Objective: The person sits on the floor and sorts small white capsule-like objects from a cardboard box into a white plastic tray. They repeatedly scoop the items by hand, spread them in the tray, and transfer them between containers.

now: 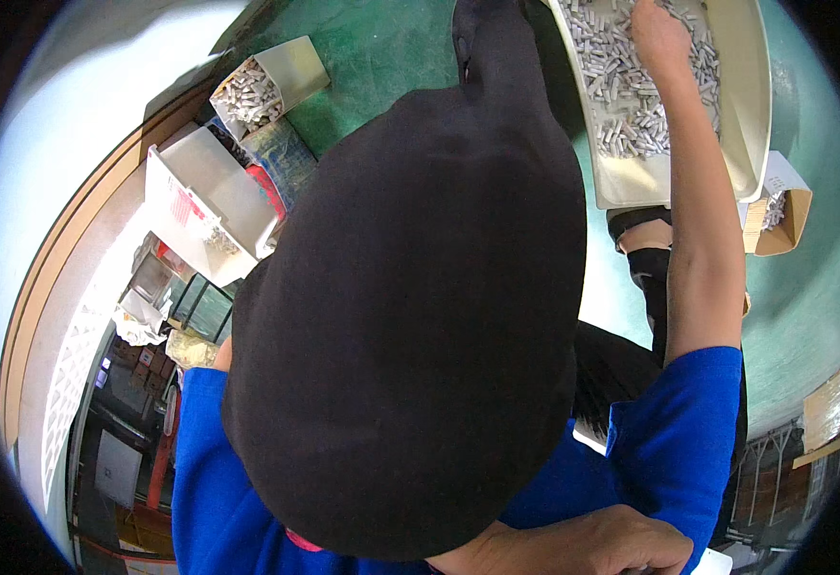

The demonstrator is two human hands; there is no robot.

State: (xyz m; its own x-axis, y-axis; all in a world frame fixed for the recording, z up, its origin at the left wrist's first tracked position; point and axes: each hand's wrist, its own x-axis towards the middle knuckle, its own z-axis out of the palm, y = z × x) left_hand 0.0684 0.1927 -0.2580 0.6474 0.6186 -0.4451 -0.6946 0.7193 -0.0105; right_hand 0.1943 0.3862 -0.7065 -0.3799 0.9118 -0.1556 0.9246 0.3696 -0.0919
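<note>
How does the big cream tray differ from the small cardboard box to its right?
The tray is larger than the cardboard box. The tray is cream, the box brown and white. The right hand reaches into the tray, not the box. Both hold small pale pieces.

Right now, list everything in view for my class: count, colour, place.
Tray: one, cream, upper right
Small pieces: uncounted, pale, in tray, box, carton
Open box: one, cream, upper left
Bin: one, white, left
Carton: one, brown-white, right
Floor: one, green, top, right
Wall: one, pale blue, left
Clutter: uncounted, mixed, lower corners
Dark shape: one, black, centre, unidentifiable
Shoe: one, black, below tray
Sleeves: two, blue, lower half
Right hand: one, bare, over tray
Other hand: one, bare, lower edge
</note>
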